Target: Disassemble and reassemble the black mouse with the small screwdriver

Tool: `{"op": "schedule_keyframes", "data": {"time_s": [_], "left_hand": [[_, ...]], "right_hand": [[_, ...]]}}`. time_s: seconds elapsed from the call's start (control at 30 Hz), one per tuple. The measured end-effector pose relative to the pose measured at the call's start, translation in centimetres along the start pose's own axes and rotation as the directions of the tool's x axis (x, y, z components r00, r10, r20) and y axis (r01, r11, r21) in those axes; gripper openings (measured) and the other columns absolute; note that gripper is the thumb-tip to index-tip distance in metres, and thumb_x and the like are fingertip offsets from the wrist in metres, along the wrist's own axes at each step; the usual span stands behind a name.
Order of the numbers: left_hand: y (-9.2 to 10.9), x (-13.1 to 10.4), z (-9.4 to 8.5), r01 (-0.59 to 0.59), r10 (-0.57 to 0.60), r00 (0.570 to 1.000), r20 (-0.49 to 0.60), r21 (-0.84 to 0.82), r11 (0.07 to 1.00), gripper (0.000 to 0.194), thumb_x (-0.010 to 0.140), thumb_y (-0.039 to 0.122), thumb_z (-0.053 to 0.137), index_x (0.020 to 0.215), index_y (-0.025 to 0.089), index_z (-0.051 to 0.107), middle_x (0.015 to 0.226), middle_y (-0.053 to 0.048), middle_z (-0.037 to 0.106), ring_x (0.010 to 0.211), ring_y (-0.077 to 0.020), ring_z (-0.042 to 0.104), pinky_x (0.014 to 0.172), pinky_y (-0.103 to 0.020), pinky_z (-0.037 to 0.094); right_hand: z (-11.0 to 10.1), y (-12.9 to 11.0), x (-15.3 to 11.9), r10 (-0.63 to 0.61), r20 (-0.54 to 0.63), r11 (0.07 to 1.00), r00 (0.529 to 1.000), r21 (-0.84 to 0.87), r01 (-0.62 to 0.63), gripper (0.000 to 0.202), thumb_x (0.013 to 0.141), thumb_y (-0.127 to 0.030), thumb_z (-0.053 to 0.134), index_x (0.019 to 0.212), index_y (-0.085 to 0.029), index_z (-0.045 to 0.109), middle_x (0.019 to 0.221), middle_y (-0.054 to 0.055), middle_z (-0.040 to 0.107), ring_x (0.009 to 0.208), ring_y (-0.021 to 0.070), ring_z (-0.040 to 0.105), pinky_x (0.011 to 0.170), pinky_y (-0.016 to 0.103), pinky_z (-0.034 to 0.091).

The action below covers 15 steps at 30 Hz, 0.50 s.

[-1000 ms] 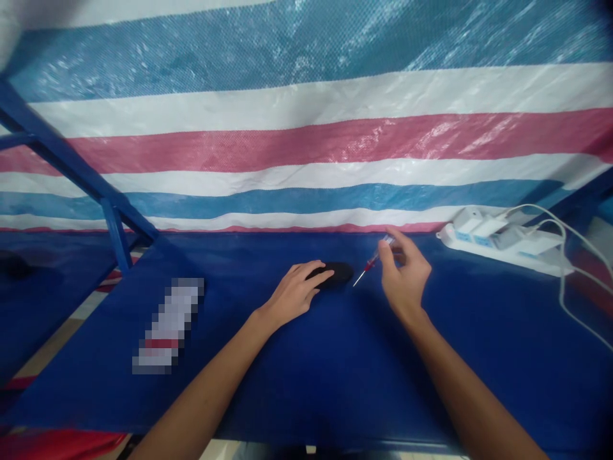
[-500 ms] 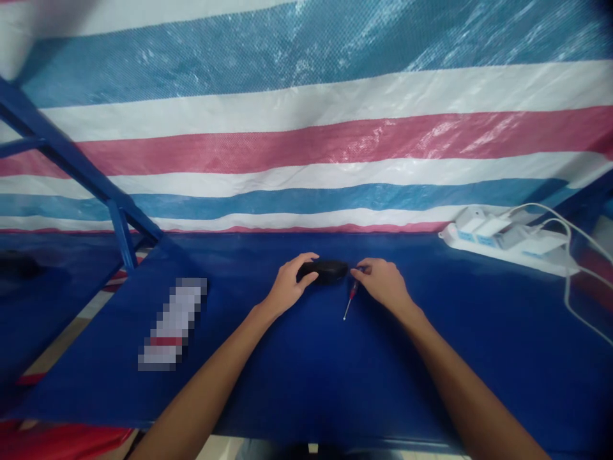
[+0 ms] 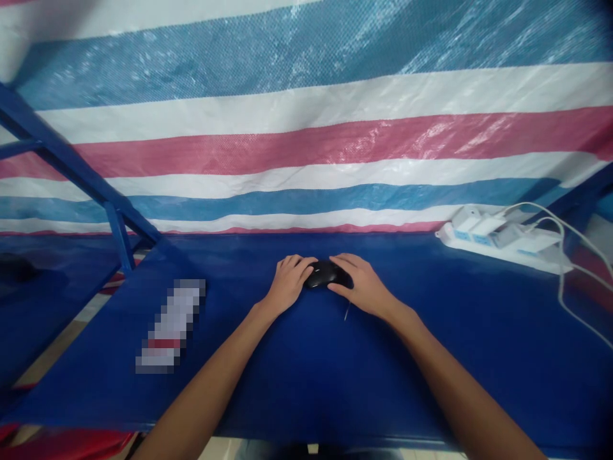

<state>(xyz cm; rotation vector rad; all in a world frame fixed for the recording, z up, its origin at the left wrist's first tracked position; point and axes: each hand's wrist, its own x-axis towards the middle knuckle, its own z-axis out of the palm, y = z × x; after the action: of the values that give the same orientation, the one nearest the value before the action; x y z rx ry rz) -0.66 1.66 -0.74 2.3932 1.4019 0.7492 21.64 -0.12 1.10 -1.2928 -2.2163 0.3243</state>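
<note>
A black, glossy computer mouse [image 3: 320, 275] rests on the blue tabletop between my hands. My left hand [image 3: 290, 281] grips its left end, thumb in front and fingers curled behind. From the other side my right hand [image 3: 361, 281] closes around its right end, thumb in front and fingers over the back. The thin metal shaft of a small screwdriver [image 3: 347, 312] pokes out below my right thumb. Its handle is hidden by that hand, so I cannot tell if the hand touches it.
A white power strip [image 3: 507, 248] with plugged-in chargers and white cables sits at the back right. On the left lies a blurred-out, pale flat item [image 3: 172, 326]. A blue metal frame [image 3: 86, 172] slants along the left side. A striped plastic sheet [image 3: 306, 147] hangs behind the table [image 3: 306, 383].
My right hand has moved left off the screwdriver handle and onto the mouse's right end. The mouse has turned so its glossy top shows, and my left hand has shifted its grip.
</note>
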Motion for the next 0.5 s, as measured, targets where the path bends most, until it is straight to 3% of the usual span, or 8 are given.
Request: {"op": "schedule_keyframes", "data": {"time_s": [0.2, 0.5], "left_hand": [[0.53, -0.51, -0.69, -0.027, 0.021, 0.994, -0.108, -0.055, 0.998, 0.024, 0.100, 0.032, 0.043, 0.111, 0.024, 0.063, 0.108, -0.003, 0.064, 0.103, -0.0215, 0.058, 0.094, -0.041, 0.043], [0.27, -0.53, -0.34, -0.091, 0.083, 0.989, -0.121, -0.059, 0.994, 0.020, 0.093, 0.026, 0.058, 0.109, 0.025, 0.069, 0.109, -0.005, 0.068, 0.104, -0.0242, 0.062, 0.093, -0.047, 0.046]], "right_hand": [[0.58, -0.13, -0.09, 0.076, 0.019, 0.997, 0.997, -0.005, -0.076, 0.044, 0.084, -0.039, 0.064, 0.125, -0.024, 0.059, 0.122, 0.011, 0.063, 0.115, 0.0309, 0.057, 0.099, 0.053, 0.045], [0.44, -0.14, -0.06, 0.138, 0.038, 0.988, 0.990, 0.071, -0.140, 0.044, 0.082, -0.040, 0.066, 0.121, -0.023, 0.059, 0.121, 0.010, 0.060, 0.115, 0.0284, 0.056, 0.100, 0.050, 0.046]]}}
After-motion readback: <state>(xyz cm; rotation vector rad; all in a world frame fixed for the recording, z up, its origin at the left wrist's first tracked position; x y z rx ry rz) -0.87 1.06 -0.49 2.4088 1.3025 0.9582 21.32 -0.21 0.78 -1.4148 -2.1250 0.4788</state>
